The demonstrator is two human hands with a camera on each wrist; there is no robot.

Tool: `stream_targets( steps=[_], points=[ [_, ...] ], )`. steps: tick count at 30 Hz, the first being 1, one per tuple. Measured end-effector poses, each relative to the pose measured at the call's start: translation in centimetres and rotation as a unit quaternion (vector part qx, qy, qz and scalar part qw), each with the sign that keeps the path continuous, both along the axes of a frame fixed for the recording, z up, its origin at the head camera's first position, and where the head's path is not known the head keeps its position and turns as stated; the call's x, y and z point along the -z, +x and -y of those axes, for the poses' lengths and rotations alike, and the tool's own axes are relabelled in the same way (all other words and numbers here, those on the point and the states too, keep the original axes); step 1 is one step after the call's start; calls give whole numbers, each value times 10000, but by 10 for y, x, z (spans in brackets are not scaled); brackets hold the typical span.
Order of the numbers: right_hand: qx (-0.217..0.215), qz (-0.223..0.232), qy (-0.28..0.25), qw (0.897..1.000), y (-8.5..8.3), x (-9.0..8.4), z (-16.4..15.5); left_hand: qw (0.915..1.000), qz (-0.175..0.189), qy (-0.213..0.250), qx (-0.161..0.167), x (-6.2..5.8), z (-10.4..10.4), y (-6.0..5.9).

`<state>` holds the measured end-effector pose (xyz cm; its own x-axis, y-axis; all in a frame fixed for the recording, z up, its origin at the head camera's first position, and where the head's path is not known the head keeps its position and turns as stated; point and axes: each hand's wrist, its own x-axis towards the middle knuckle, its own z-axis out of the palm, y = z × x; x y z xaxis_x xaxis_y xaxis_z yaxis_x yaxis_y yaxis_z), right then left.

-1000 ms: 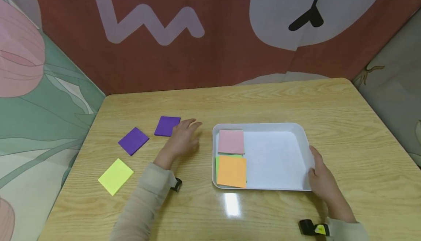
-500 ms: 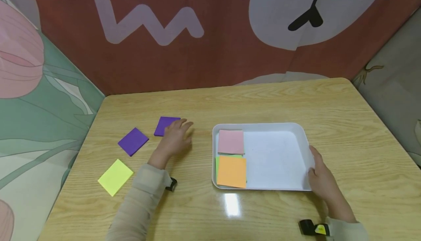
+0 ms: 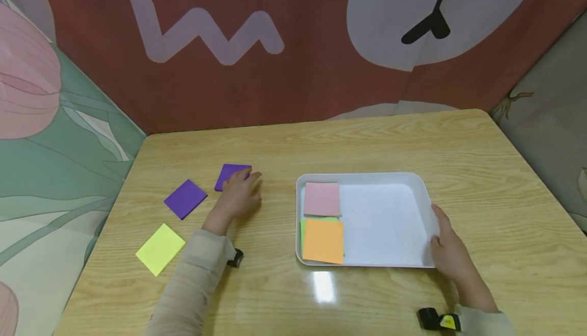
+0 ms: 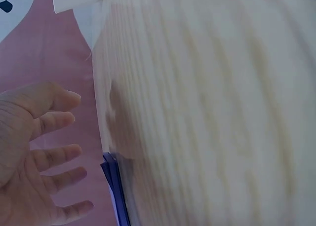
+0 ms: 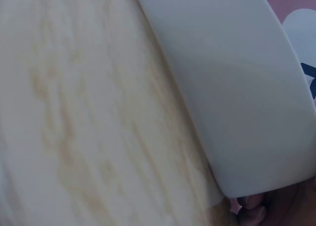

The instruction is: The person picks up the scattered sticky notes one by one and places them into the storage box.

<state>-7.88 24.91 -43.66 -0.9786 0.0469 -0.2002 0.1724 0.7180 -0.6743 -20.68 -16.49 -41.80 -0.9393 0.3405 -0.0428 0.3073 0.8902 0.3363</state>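
My left hand [image 3: 239, 193] hovers over the right part of a purple sticky-note pad [image 3: 224, 176] at the back left, partly covering it. In the left wrist view its fingers [image 4: 61, 157] are spread apart with nothing between them, and the purple pad [image 4: 116, 186] lies on the table just beyond. My right hand [image 3: 450, 252] grips the right end of a white rectangular tray [image 3: 380, 224]; its fingertips [image 5: 253, 213] show at the tray's corner in the right wrist view. Inside the tray's left end are a pink pad [image 3: 322, 199] and an orange pad [image 3: 323, 241], with green edges peeking out beneath.
Left of that hand lie a second purple pad [image 3: 185, 199] and a yellow pad [image 3: 160, 250] on the wooden table [image 3: 270, 300]. Behind the table's far edge hangs a brown printed backdrop [image 3: 316, 86].
My left hand has moved left, away from the tray side and farther over the back purple pad. The right hand keeps its hold on the tray, which stays in place.
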Motion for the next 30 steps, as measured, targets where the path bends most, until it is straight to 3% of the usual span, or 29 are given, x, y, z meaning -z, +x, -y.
stream_targets(
  steps=[10, 21, 30],
  points=[
    [28, -5, 5, 10000, 0, 0, 0, 9998, -38, -68, -159, 2, 6, -8],
    [42, -95, 26, 9999, 0, 0, 1, 9969, 591, -258, -446, 1, 11, -13],
    [65, -57, 2, 10000, -1, 2, 0, 9955, 710, -313, -543, 6, 15, -19]
  ],
)
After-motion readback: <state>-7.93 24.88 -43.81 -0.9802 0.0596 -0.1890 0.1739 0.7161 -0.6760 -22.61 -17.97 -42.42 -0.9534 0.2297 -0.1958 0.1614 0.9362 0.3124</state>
